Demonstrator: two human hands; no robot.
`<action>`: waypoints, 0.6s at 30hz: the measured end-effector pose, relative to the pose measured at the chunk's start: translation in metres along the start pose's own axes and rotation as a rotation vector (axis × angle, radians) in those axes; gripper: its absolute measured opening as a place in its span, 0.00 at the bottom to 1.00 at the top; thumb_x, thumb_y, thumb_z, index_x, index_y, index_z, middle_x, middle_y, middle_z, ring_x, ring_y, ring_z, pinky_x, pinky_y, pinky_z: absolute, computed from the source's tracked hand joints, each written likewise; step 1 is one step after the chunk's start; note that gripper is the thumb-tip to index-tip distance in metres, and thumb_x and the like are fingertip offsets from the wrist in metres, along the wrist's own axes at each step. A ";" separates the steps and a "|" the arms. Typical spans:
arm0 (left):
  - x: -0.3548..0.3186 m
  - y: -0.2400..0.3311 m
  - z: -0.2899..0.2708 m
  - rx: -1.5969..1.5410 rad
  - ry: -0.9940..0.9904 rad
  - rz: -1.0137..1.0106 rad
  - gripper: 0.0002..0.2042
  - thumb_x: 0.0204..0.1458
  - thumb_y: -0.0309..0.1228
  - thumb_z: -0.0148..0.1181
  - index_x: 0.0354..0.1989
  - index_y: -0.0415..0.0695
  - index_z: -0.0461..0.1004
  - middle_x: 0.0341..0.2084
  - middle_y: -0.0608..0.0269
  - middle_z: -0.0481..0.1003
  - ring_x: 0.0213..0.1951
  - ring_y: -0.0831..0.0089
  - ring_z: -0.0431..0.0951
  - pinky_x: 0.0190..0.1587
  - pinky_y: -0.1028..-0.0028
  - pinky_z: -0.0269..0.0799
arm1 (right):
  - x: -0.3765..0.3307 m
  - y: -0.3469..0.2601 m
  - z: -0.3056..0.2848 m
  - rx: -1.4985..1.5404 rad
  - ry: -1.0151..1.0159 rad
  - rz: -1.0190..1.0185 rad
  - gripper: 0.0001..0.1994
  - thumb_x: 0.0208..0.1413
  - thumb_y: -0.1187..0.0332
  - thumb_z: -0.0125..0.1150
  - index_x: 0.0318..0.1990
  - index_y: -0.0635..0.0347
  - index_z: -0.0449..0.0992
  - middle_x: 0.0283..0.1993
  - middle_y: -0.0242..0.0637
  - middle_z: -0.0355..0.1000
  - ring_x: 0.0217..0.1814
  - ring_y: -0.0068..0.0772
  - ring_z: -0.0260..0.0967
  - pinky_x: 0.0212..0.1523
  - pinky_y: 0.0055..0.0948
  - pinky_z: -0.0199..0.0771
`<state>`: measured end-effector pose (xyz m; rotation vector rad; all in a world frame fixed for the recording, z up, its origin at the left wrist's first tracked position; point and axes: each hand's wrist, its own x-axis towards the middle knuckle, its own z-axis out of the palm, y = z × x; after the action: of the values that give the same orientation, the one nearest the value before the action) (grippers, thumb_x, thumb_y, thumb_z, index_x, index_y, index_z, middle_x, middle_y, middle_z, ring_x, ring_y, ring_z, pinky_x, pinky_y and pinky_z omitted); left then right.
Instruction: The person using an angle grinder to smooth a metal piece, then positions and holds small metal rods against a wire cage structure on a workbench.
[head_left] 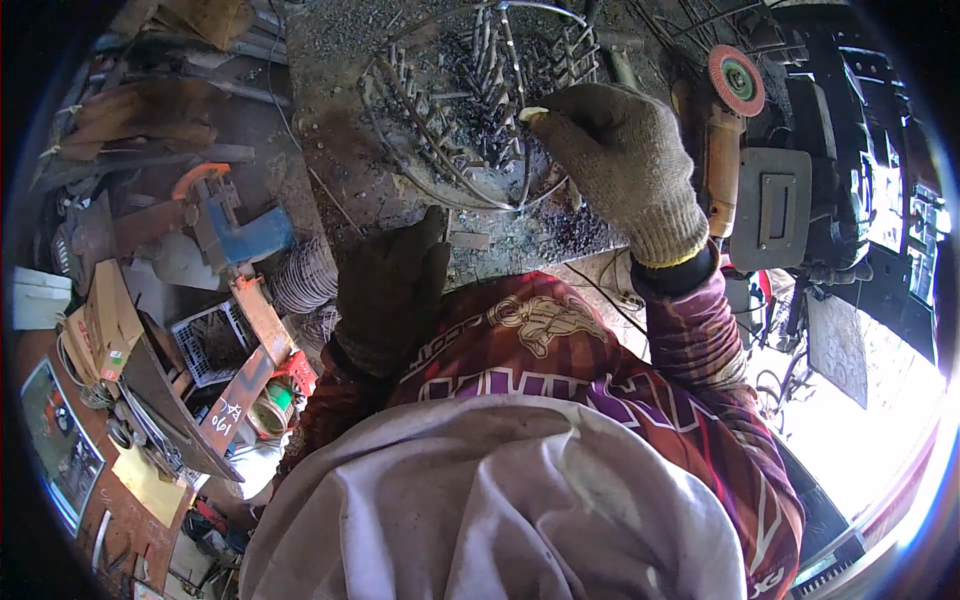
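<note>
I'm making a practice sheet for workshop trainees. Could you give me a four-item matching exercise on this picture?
1. right hand
2. left hand
3. metal frame
4. grinder

A. orange-brown body, with a round disc
B. dark-gloved, close to the red shirt
C. rounded, open shape
D. gloved, with a yellow-edged knitted cuff

Right pairs: 1-D, 2-B, 3-C, 4-A
</note>
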<state>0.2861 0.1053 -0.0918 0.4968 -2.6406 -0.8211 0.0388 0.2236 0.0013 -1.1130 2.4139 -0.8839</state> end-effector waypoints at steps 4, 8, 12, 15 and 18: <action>-0.001 0.000 -0.001 0.023 -0.029 -0.008 0.17 0.58 0.33 0.68 0.56 0.47 0.81 0.37 0.59 0.85 0.38 0.59 0.83 0.45 0.55 0.72 | 0.003 -0.002 0.002 -0.081 0.027 -0.078 0.15 0.61 0.52 0.67 0.38 0.55 0.88 0.32 0.44 0.83 0.38 0.49 0.83 0.44 0.44 0.82; 0.001 0.000 -0.005 0.043 -0.074 -0.023 0.17 0.58 0.33 0.68 0.56 0.46 0.81 0.37 0.59 0.85 0.38 0.59 0.83 0.44 0.56 0.74 | 0.004 0.005 -0.001 -0.191 0.112 -0.150 0.16 0.61 0.52 0.66 0.39 0.56 0.88 0.33 0.45 0.83 0.38 0.50 0.83 0.44 0.45 0.82; 0.007 0.009 -0.007 -0.036 0.057 0.043 0.16 0.58 0.31 0.68 0.54 0.43 0.81 0.33 0.53 0.84 0.33 0.53 0.83 0.37 0.55 0.78 | -0.001 0.005 -0.012 -0.079 0.019 0.086 0.17 0.61 0.52 0.66 0.39 0.57 0.88 0.33 0.44 0.83 0.39 0.50 0.84 0.44 0.45 0.83; 0.009 0.008 -0.009 -0.045 0.047 0.051 0.15 0.58 0.30 0.68 0.53 0.41 0.81 0.31 0.49 0.83 0.30 0.50 0.83 0.34 0.54 0.78 | 0.000 0.001 -0.006 -0.106 0.026 -0.023 0.17 0.61 0.51 0.66 0.39 0.56 0.88 0.33 0.44 0.83 0.40 0.49 0.84 0.44 0.44 0.83; 0.009 0.005 -0.007 -0.099 0.013 0.023 0.15 0.58 0.30 0.68 0.53 0.41 0.81 0.30 0.49 0.83 0.29 0.49 0.83 0.34 0.53 0.78 | 0.001 -0.004 -0.002 -0.062 -0.029 0.041 0.16 0.61 0.51 0.66 0.39 0.54 0.88 0.33 0.43 0.84 0.41 0.51 0.84 0.46 0.44 0.83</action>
<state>0.2796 0.1021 -0.0812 0.4443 -2.5737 -0.9326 0.0393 0.2212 0.0058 -1.0872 2.4464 -0.7791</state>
